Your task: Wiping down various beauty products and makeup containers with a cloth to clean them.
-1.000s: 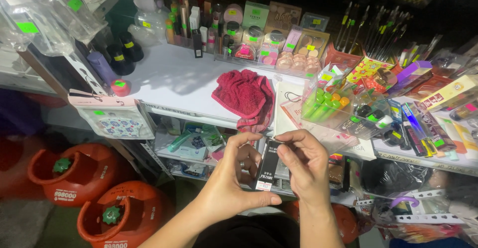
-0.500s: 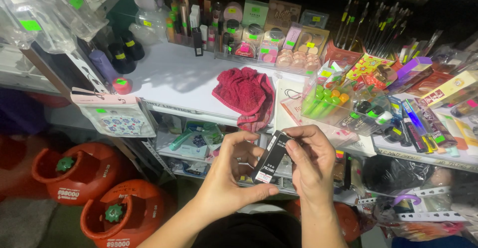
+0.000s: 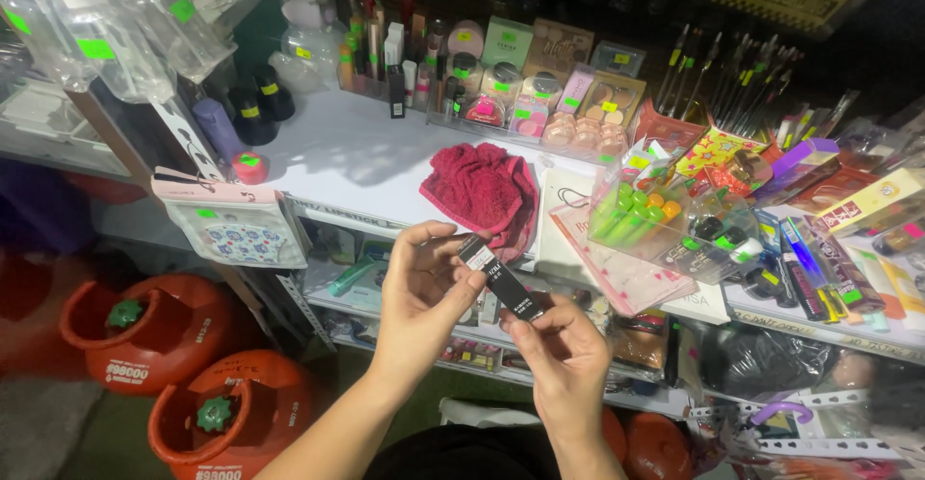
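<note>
low in the frame's centre, the right hand [image 3: 564,364] pinches the lower end of a slim black rectangular cardboard box [image 3: 501,278]; the left hand [image 3: 424,292] grips its upper end. the box slants between them. above, a crumpled red cloth [image 3: 482,191] lies on the white shelf [image 3: 337,157].

The head camera looks steeply down from close above at the white shelf [image 3: 337,157] of cosmetics ahead.

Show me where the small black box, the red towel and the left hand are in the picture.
small black box [image 3: 501,279], head view, on the middle of its black side.
red towel [image 3: 479,189], head view, on its bunched centre.
left hand [image 3: 421,292], head view, on the back of the hand.
</note>
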